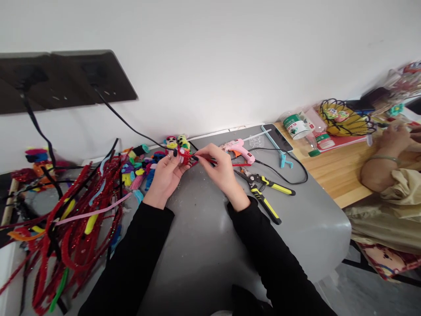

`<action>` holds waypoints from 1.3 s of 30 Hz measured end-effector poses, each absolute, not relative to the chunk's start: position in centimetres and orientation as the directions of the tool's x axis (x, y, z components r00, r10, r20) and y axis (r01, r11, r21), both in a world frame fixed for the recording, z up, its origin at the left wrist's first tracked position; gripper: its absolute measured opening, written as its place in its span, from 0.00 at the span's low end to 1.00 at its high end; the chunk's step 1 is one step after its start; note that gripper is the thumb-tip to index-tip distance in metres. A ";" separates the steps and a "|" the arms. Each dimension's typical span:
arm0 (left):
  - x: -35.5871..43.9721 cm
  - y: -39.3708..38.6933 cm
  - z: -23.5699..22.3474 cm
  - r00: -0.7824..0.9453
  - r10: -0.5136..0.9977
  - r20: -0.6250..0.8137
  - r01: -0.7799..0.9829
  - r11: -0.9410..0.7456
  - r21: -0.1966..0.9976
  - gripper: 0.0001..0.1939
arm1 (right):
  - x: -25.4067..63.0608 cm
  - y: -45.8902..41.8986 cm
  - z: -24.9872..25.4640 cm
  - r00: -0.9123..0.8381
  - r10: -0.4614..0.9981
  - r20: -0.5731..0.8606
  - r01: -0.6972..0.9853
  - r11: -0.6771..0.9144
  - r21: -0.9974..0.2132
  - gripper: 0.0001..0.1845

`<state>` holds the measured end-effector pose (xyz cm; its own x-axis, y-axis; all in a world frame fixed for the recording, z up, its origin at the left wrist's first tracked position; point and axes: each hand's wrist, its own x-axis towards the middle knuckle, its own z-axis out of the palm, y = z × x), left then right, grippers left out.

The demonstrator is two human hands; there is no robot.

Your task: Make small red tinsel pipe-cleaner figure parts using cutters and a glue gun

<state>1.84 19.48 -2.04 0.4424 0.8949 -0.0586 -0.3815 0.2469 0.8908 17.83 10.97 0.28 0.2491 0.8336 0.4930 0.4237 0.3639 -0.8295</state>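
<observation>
My left hand [166, 179] is closed around a small red pipe-cleaner piece [185, 155] with a whitish spot on it. With thumb and fingertips, my right hand [219, 170] pinches a red pipe cleaner [241, 165] beside that piece; its free end sticks out to the right behind the hand. Fingers partly hide where the two meet. Just behind my hands, two small pipe-cleaner figures [183, 141] stand by the wall. A pink glue gun [241, 150] lies right of my right hand, and yellow-and-black pliers [263, 189] rest nearer to me.
Red tinsel pipe cleaners [82, 228] spread over the left side, next to a colourful pile [134, 173]. A phone [278, 137], plastic bottles [297, 127] and a wire basket [345, 120] lie to the right. Another person's arm [378, 173] rests at the wooden table [324, 177]. Black cords hang from wall sockets [95, 79].
</observation>
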 end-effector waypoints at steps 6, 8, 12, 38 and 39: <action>1.9 19.3 -2.1 0.478 0.875 -0.070 -0.367 0.272 0.890 0.25 | 17.9 11.1 0.2 0.304 0.824 0.479 0.425 0.333 -0.842 0.07; 1.8 19.3 -2.1 0.505 0.861 -0.059 -0.372 0.278 0.886 0.23 | 17.9 11.2 0.1 0.315 0.839 0.443 0.396 0.307 -0.865 0.07; 1.6 19.2 -1.9 0.558 0.829 -0.035 -0.382 0.294 0.876 0.23 | 17.9 11.4 -0.3 0.314 0.888 0.336 0.274 0.255 -0.928 0.07; 2.1 19.0 -4.1 0.428 0.898 0.099 -0.136 -0.044 0.990 0.30 | 17.5 11.6 -1.7 0.249 0.729 0.638 0.516 0.458 -0.724 0.12; 2.1 19.0 -4.2 0.427 0.899 0.099 -0.116 -0.054 0.992 0.31 | 17.5 11.6 -1.7 0.249 0.727 0.640 0.521 0.456 -0.721 0.12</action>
